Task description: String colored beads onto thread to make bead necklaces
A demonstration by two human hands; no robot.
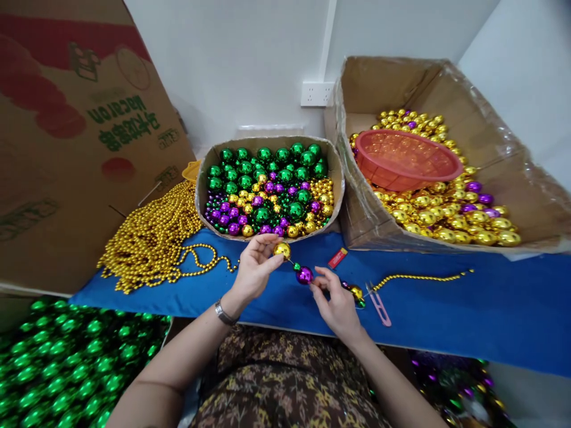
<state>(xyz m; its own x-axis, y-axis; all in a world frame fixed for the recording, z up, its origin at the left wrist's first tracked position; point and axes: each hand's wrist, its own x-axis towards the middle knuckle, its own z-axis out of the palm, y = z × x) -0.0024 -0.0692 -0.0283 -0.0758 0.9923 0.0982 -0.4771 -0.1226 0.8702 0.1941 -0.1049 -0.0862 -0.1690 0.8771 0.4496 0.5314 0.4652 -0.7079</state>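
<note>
Over the blue-covered table, my left hand [254, 267] pinches a large shiny gold bead [282, 251] between thumb and fingers. A thin string leads from it through a small green bead [297, 267] to a purple bead [304, 275]. The fingertips of my right hand [333, 300] close on the right side of that purple bead. Beyond my right hand the strand carries on, with a gold bead [356, 292] and smaller dark and green ones lying on the cloth. Close to these rest pink thread snips [379, 306] and a thin gold bead chain [419, 277].
A cardboard box [200, 196] of green, purple and gold beads stands ahead. Right of it, a larger box [357, 226] holds gold beads and a red basket [408, 157]. Gold bead strands [151, 238] pile up left. A small red packet [338, 257] lies between. Green beads [75, 356] fill the lower left.
</note>
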